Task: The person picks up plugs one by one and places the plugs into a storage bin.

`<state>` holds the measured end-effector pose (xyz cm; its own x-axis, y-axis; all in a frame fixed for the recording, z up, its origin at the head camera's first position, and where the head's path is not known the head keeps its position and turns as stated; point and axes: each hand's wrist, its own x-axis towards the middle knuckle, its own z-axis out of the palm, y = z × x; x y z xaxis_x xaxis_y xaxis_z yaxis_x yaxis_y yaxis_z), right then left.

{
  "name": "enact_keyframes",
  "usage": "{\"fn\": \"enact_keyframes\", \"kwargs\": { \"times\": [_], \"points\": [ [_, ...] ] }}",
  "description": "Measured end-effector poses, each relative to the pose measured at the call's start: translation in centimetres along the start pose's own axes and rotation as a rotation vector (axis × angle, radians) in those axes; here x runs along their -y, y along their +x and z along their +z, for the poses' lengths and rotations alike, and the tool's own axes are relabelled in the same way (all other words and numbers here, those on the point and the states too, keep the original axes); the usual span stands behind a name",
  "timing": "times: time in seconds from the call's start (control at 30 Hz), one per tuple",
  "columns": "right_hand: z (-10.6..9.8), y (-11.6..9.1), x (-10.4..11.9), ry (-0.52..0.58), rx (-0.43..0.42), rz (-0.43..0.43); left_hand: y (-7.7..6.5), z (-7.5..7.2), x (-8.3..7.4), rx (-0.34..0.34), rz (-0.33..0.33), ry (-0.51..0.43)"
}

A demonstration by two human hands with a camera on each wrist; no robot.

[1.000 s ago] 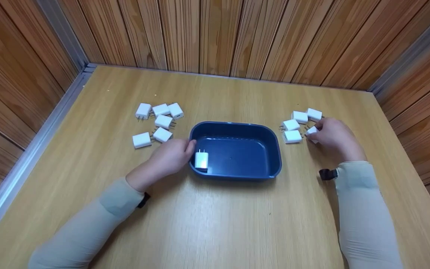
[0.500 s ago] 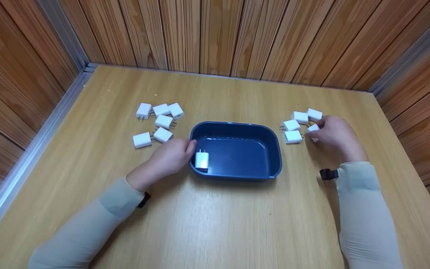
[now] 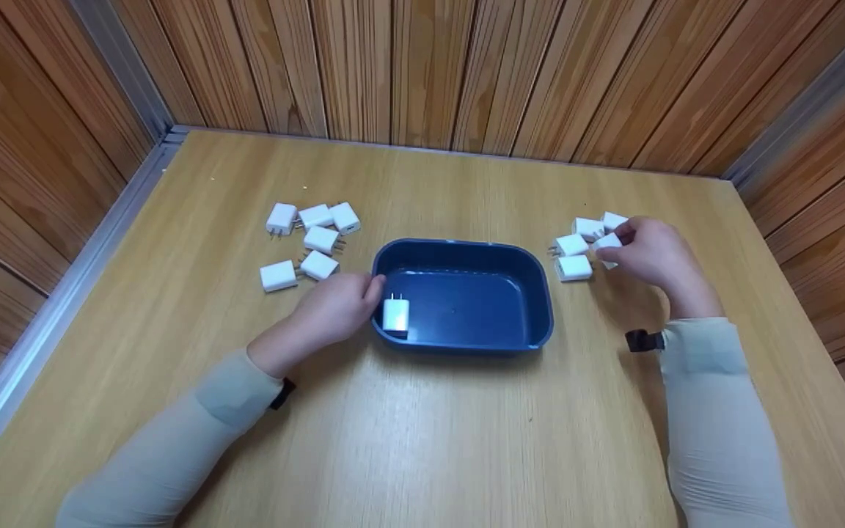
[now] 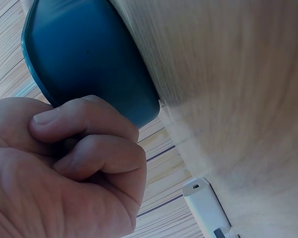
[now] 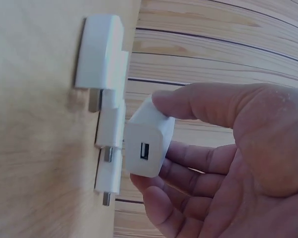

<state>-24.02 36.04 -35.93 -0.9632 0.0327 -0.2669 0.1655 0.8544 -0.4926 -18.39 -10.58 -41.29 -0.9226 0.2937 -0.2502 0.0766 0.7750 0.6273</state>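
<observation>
A dark blue plastic tub (image 3: 466, 345) stands mid-table with one white USB charger plug (image 3: 396, 315) lying inside at its left end. My left hand (image 3: 338, 308) grips the tub's left rim between thumb and curled fingers; the left wrist view shows those fingers (image 4: 94, 119) bent at the tub's edge. On the right, my right hand (image 3: 657, 253) pinches another white charger (image 5: 145, 139) between thumb and fingers, its USB port facing the wrist camera. That charger is lifted off the table, close beside several other chargers (image 3: 573, 268) lying there.
A loose group of several white chargers (image 3: 320, 240) lies left of the tub, prongs pointing various ways. Wood-panelled walls (image 3: 430, 73) border the table (image 3: 452, 440) at the back and both sides. Black wrist straps show at both cuffs.
My right hand has raised the pinched charger from the table and shifted it slightly left, with its prongs now tipped upward. The left hand and the tub have stayed put.
</observation>
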Motion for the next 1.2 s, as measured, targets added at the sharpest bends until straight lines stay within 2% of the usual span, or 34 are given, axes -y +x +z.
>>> {"fn": "enact_keyframes", "kwargs": {
  "times": [0.73,1.0,1.2],
  "points": [
    [1.0,-2.3,4.4,0.057,-0.068,-0.109,-0.1,-0.1,0.0,0.022,-0.006,-0.023],
    [1.9,-3.8,6.5,0.079,-0.064,-0.2,0.0,0.0,0.0,0.016,-0.008,-0.004],
    [3.1,-4.8,7.6,0.083,-0.07,-0.3,0.0,0.0,-0.1,0.018,-0.021,-0.004]
  ]
}}
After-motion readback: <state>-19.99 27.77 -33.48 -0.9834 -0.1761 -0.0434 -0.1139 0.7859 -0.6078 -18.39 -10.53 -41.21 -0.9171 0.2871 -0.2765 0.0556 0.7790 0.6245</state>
